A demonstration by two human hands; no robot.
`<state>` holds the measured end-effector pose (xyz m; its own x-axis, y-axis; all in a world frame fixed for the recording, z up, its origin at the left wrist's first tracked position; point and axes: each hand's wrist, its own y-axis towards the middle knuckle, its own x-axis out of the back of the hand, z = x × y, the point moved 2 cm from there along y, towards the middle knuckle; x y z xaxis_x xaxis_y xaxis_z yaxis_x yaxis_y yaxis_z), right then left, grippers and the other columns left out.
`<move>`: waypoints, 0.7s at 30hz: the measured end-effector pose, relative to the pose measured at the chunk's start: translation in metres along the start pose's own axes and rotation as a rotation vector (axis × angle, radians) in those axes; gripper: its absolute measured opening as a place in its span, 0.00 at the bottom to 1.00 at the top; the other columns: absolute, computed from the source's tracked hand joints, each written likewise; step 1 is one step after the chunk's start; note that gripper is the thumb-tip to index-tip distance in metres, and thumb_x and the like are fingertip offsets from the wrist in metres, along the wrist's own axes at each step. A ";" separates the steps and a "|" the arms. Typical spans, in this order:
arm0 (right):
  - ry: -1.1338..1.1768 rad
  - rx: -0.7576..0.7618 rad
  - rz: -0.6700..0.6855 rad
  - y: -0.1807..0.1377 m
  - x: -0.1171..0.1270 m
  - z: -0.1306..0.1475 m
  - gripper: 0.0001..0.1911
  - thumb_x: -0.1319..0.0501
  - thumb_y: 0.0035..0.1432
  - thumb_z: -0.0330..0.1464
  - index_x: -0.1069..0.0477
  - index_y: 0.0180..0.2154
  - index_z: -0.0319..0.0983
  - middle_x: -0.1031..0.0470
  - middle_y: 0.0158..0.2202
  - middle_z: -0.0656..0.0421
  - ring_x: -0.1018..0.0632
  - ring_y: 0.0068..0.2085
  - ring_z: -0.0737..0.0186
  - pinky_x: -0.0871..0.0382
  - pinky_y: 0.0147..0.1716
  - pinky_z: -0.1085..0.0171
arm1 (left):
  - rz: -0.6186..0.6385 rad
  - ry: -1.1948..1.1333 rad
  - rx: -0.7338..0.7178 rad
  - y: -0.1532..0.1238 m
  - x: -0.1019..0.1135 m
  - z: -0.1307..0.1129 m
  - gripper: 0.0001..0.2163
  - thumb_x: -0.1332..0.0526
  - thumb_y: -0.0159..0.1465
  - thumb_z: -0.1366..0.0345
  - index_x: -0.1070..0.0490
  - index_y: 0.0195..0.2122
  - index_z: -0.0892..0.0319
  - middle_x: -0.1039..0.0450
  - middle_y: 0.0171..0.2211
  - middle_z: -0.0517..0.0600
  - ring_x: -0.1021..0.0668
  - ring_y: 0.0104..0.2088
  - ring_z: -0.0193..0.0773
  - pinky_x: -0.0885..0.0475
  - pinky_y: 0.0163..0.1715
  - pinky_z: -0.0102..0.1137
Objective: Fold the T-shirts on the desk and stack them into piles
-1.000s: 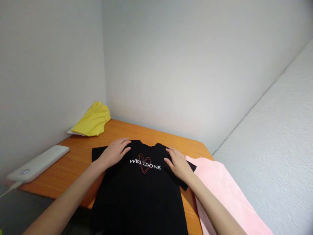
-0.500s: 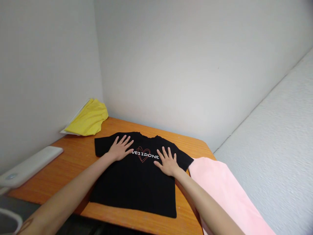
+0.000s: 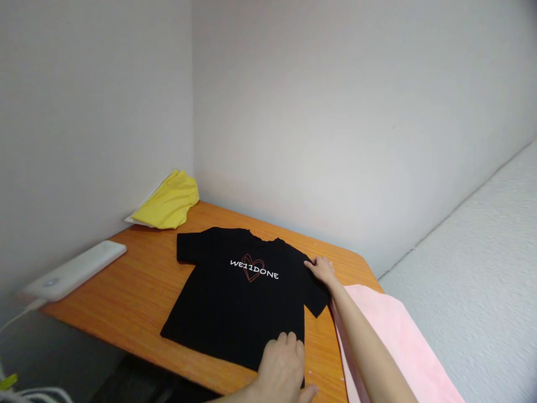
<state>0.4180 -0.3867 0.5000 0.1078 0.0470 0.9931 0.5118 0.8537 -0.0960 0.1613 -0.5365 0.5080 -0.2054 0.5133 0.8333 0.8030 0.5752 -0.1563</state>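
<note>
A black T-shirt (image 3: 235, 302) lies spread face up on the wooden table (image 3: 138, 280), its chest printed with white "WE11DONE" lettering over a red heart outline. My left hand (image 3: 281, 364) is over the lower right hem, back of the hand up, fingers bent and thumb held apart. Its fingertips are partly hidden. At the upper edge of the right sleeve, my right hand (image 3: 323, 270) has its thumb and fingers closed on the cloth.
Folded yellow cloth (image 3: 172, 201) with a white edge leans in the back left corner. A white elongated device (image 3: 79, 271) with a cable lies along the left wall. Pink cloth (image 3: 386, 330) hangs at the table's right side, near a pale textured surface (image 3: 474, 268).
Both hands have left the chest of the T-shirt: the left came down to the lower right hem, the right went outward to the sleeve. That sleeve now points lower. The view has shifted slightly.
</note>
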 end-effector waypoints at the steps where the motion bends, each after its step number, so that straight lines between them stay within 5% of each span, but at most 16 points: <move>1: 0.019 0.004 0.000 0.000 0.001 -0.003 0.15 0.40 0.59 0.43 0.27 0.32 0.37 0.26 0.43 0.47 0.27 0.48 0.48 0.35 0.43 0.58 | 0.016 -0.003 0.011 0.002 0.003 0.001 0.21 0.41 0.61 0.54 0.28 0.46 0.67 0.26 0.43 0.63 0.24 0.44 0.56 0.25 0.40 0.46; 4: 0.105 0.033 0.004 -0.001 0.012 -0.008 0.12 0.40 0.58 0.38 0.32 0.26 0.38 0.26 0.33 0.54 0.26 0.38 0.57 0.36 0.36 0.63 | 0.022 -0.092 -0.019 0.001 0.015 0.010 0.13 0.44 0.60 0.66 0.27 0.43 0.65 0.24 0.42 0.62 0.21 0.41 0.52 0.26 0.39 0.41; 8: 0.267 0.075 0.001 0.000 0.047 0.002 0.13 0.43 0.58 0.37 0.37 0.23 0.40 0.31 0.23 0.60 0.29 0.27 0.63 0.40 0.27 0.66 | -0.108 -0.576 -0.019 -0.010 0.030 0.025 0.09 0.40 0.59 0.59 0.31 0.27 0.58 0.23 0.28 0.53 0.21 0.30 0.44 0.29 0.29 0.32; 11: 0.375 0.111 -0.007 0.004 0.078 0.033 0.12 0.44 0.58 0.38 0.37 0.25 0.40 0.32 0.22 0.61 0.30 0.25 0.65 0.41 0.24 0.67 | -0.059 -1.042 0.097 -0.023 0.038 0.037 0.16 0.39 0.57 0.49 0.35 0.25 0.57 0.29 0.18 0.47 0.23 0.21 0.39 0.35 0.18 0.27; 14: 0.425 0.158 -0.006 0.013 0.096 0.090 0.11 0.44 0.59 0.38 0.36 0.28 0.39 0.32 0.23 0.62 0.31 0.25 0.67 0.41 0.24 0.68 | -0.086 -1.234 0.186 -0.045 0.052 0.059 0.18 0.42 0.58 0.45 0.36 0.27 0.56 0.33 0.14 0.44 0.27 0.16 0.36 0.37 0.15 0.25; 17: 0.404 0.215 0.028 0.024 0.087 0.166 0.09 0.41 0.60 0.36 0.33 0.30 0.38 0.31 0.26 0.62 0.31 0.26 0.68 0.40 0.26 0.69 | -0.270 -1.009 0.249 -0.074 0.069 0.097 0.17 0.46 0.63 0.48 0.37 0.25 0.56 0.33 0.16 0.44 0.26 0.18 0.34 0.36 0.19 0.26; 21: 0.322 0.285 0.161 0.021 0.040 0.264 0.11 0.39 0.63 0.37 0.30 0.37 0.35 0.28 0.34 0.60 0.26 0.33 0.67 0.30 0.33 0.65 | -0.439 -0.341 0.473 -0.110 0.080 0.151 0.18 0.50 0.67 0.54 0.36 0.23 0.56 0.28 0.23 0.48 0.23 0.26 0.40 0.36 0.27 0.31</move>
<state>0.2077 -0.2297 0.5557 0.4490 0.0658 0.8911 0.2164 0.9596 -0.1799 -0.0279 -0.4629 0.5121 -0.6773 0.2980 0.6726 0.2952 0.9475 -0.1224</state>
